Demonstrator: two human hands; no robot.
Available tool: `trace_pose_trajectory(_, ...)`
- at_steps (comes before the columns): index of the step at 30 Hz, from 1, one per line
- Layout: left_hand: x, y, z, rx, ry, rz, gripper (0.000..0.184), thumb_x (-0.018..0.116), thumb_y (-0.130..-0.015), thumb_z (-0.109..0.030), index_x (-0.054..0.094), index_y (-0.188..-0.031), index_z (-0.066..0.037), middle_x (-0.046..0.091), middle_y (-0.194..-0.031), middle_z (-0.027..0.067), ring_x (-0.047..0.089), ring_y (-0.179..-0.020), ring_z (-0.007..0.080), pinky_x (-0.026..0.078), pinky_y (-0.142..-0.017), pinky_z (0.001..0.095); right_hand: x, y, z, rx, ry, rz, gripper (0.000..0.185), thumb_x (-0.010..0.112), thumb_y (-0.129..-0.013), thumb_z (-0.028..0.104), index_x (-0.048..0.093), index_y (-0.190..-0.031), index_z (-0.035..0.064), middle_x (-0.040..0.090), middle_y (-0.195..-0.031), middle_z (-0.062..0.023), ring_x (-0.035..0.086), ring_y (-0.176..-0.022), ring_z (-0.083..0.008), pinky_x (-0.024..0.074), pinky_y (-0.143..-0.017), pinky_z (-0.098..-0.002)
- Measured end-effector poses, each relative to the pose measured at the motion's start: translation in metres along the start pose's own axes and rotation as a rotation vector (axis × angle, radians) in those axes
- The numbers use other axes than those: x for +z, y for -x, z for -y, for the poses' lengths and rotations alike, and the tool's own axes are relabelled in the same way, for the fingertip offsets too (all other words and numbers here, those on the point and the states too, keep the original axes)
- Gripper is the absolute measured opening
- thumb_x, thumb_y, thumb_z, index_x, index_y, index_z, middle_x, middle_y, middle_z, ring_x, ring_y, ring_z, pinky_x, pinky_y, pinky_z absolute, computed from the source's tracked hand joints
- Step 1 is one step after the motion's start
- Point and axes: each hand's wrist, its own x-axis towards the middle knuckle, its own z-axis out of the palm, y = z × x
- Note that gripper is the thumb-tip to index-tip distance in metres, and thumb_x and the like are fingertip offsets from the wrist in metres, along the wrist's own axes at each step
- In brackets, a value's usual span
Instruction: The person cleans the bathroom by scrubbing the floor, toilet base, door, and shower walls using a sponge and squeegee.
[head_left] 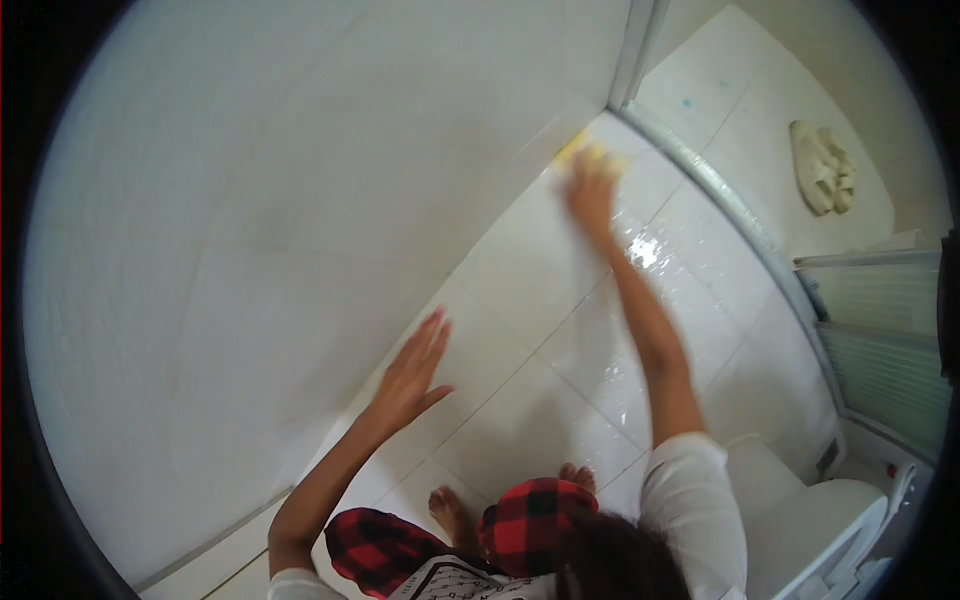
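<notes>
My right hand (592, 190) is stretched far forward, its fingers pressed on a yellow cloth or sponge (575, 148) where the white tiled floor (510, 270) meets the wall (300, 200). Motion blurs the hand and the yellow thing, so its exact shape is unclear. Wet, shiny patches lie on the tiles beside my right forearm. My left hand (410, 375) holds nothing; its fingers are stretched out near the base of the wall.
A metal door track (715, 180) crosses the floor at the right. Beyond it lie cream sandals (823, 168). A white toilet (820, 520) stands at the lower right, below ribbed glass panels (885, 375). My bare feet (453, 515) are at the bottom.
</notes>
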Motion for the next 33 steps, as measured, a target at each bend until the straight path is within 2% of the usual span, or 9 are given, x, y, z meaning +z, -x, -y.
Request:
trace_pose_trajectory(2,0.017,-0.074,0.000,0.080,0.091,-0.020,0.087,0.069,-0.071,-0.015,0.017,-0.140,-0.005,0.011,-0.146,0.0167,0.019,-0.133,0.0337,0.026,-0.105,0.0407,-0.029,0.096,0.088,-0.161,-0.087,0.265,0.061,0.051,-0.082,0.017,0.027,-0.136,0.0018,0.025,-0.139,-0.0258,0.014,-0.131,-0.0446,0.0066,-0.107,-0.0535)
trace_pose_trajectory(5,0.062,-0.178,0.027,0.002,0.017,0.027,0.081,0.063,-0.078,-0.019,0.013,-0.141,-0.007,0.006,-0.147,0.0178,0.013,-0.133,0.0404,0.022,-0.107,0.0432,-0.102,0.237,0.157,-0.373,-0.535,0.822,0.076,0.067,-0.070,0.024,0.032,-0.137,0.0145,0.021,-0.145,-0.0089,0.012,-0.135,-0.0354,0.0120,-0.109,-0.0490)
trace_pose_trajectory(9,0.109,-0.226,0.055,-0.163,-0.055,0.248,0.080,0.062,-0.080,-0.020,0.012,-0.141,-0.009,0.005,-0.147,0.0186,0.009,-0.132,0.0441,0.022,-0.106,0.0463,-0.107,0.149,0.035,-0.185,0.001,0.584,0.079,0.067,-0.070,0.032,0.030,-0.138,0.0149,0.024,-0.145,-0.0056,0.017,-0.134,-0.0324,0.0147,-0.107,-0.0510)
trace_pose_trajectory(14,0.087,-0.214,0.029,-0.118,-0.264,0.278,0.124,0.082,-0.051,-0.041,0.003,-0.142,-0.012,-0.002,-0.148,0.0168,0.006,-0.132,0.0471,0.027,-0.103,0.0498,-0.058,-0.035,-0.099,0.007,0.171,0.219,0.064,0.049,-0.083,0.048,0.033,-0.136,0.0166,0.024,-0.145,-0.0078,0.022,-0.132,-0.0346,0.0154,-0.106,-0.0512)
trace_pose_trajectory(21,0.097,-0.220,0.034,-0.153,-0.326,0.263,0.146,0.086,-0.027,-0.039,0.000,-0.143,-0.017,-0.009,-0.148,0.0095,0.008,-0.133,0.0417,0.034,-0.097,0.0563,-0.238,0.192,-0.248,0.449,0.271,0.114,0.070,0.062,-0.079,0.032,0.030,-0.137,0.0111,0.038,-0.137,-0.0124,0.035,-0.126,-0.0265,0.0221,-0.102,-0.0497)
trace_pose_trajectory(22,0.099,-0.221,0.034,-0.145,-0.320,0.281,0.146,0.086,-0.027,-0.039,0.000,-0.143,-0.017,-0.009,-0.148,0.0095,0.008,-0.133,0.0417,0.034,-0.097,0.0563,-0.286,0.216,-0.259,0.785,0.012,0.162,0.072,0.061,-0.080,0.035,0.028,-0.137,0.0076,0.037,-0.137,-0.0154,0.038,-0.124,-0.0261,0.0269,-0.099,-0.0499)
trace_pose_trajectory(26,0.098,-0.221,0.034,-0.150,-0.348,0.265,0.145,0.087,-0.030,-0.037,-0.003,-0.142,-0.017,-0.012,-0.148,0.0091,0.005,-0.134,0.0415,0.034,-0.096,0.0570,-0.265,0.242,-0.303,1.213,0.766,0.024,0.083,0.044,-0.081,0.061,0.028,-0.135,0.0004,0.029,-0.139,-0.0219,0.041,-0.115,-0.0417,0.0270,-0.095,-0.0584)
trace_pose_trajectory(29,0.102,-0.224,0.035,-0.141,-0.362,0.279,0.145,0.087,-0.031,-0.037,-0.003,-0.142,-0.016,-0.012,-0.148,0.0098,0.005,-0.133,0.0422,0.034,-0.096,0.0573,-0.153,0.138,-0.199,0.818,0.393,-0.300,0.081,0.061,-0.076,0.045,0.026,-0.138,0.0057,0.024,-0.142,-0.0201,0.015,-0.132,-0.0394,0.0079,-0.105,-0.0550)
trace_pose_trajectory(33,0.105,-0.221,0.048,-0.077,-0.305,0.246,0.146,0.087,-0.031,-0.038,-0.005,-0.142,-0.016,-0.012,-0.147,0.0123,0.003,-0.133,0.0449,0.032,-0.095,0.0612,-0.090,0.097,-0.002,0.299,0.006,0.219,0.080,0.061,-0.075,0.047,0.026,-0.138,0.0127,0.022,-0.145,-0.0089,0.015,-0.134,-0.0355,0.0097,-0.107,-0.0547)
